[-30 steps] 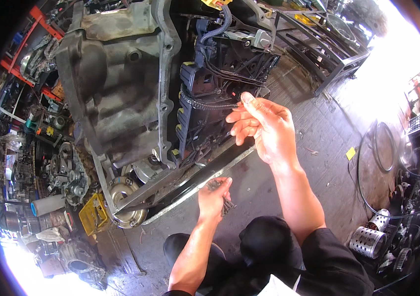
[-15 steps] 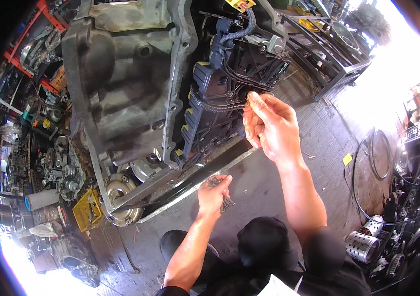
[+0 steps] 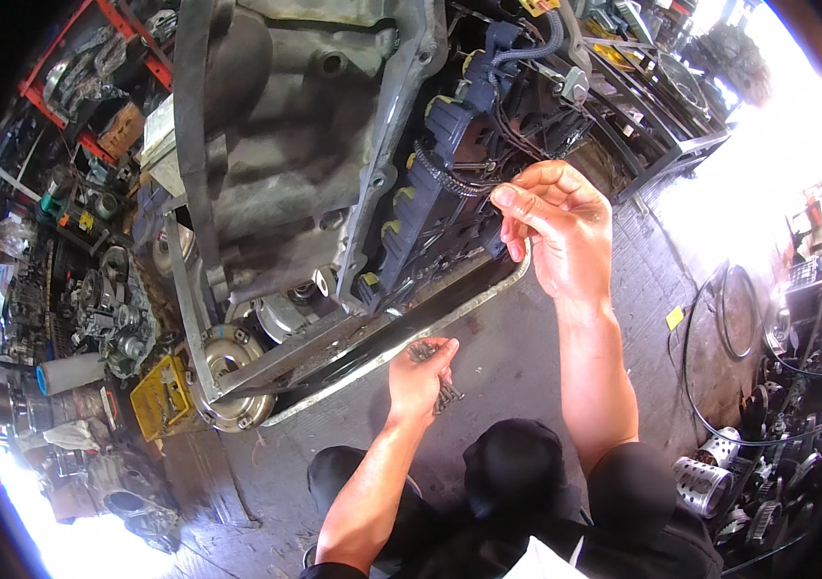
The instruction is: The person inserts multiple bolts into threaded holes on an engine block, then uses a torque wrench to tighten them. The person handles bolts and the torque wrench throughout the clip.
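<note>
My left hand [image 3: 417, 378] is closed around several dark bolts [image 3: 447, 396], whose ends stick out beside the fingers. My right hand [image 3: 560, 227] is raised with thumb and forefinger pinched together. Whatever lies between those fingertips is too small or hidden to name. The pinch is right at a ribbed black cable sleeve [image 3: 451, 183], and I cannot tell whether they touch. That sleeve runs along a dark control unit [image 3: 449, 145] with yellow-tipped parts, mounted beside a large grey metal gearbox housing [image 3: 305, 125].
A metal stand frame [image 3: 276, 372] with a long dark trough [image 3: 382, 352] supports the housing. A yellow crate [image 3: 162, 398] and a round metal converter [image 3: 235, 381] sit at left. Black hose [image 3: 691, 386] and perforated metal drums [image 3: 702, 484] lie at right.
The housing and stand have shifted right and slightly up in view. My right hand has moved slightly right, still pinched beside the sleeve. My left hand keeps its bolts.
</note>
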`<state>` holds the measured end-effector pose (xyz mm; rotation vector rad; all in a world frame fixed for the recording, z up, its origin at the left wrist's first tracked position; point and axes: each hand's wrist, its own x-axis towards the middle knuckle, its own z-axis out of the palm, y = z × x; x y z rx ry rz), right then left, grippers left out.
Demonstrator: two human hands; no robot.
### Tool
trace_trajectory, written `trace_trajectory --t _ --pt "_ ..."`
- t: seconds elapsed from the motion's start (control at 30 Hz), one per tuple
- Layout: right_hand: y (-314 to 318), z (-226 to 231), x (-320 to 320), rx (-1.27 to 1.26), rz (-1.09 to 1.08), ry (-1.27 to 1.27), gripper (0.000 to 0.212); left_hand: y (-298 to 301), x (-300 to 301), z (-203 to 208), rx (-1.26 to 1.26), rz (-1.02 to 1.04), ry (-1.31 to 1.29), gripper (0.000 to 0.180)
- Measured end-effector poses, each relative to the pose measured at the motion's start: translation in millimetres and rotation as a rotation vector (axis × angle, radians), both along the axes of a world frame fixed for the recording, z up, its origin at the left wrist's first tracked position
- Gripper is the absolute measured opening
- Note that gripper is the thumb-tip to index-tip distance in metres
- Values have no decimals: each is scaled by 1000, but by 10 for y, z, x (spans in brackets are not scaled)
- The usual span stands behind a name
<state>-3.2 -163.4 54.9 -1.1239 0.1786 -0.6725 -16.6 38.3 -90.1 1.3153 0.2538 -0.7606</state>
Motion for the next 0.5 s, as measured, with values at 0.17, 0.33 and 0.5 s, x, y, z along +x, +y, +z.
trace_trajectory --t 0.17,0.33,0.5 --pt "225 -41 23 221 -55 -67 20 -5 26 -67 10 -5 -33 15" --pt "291 30 -35 -101 -135 -97 16 -34 27 -94 14 -21 -22 15" --pt "387 73 -34 -207 -167 -121 16 -57 -7 -70 -2 -21 -50 17"
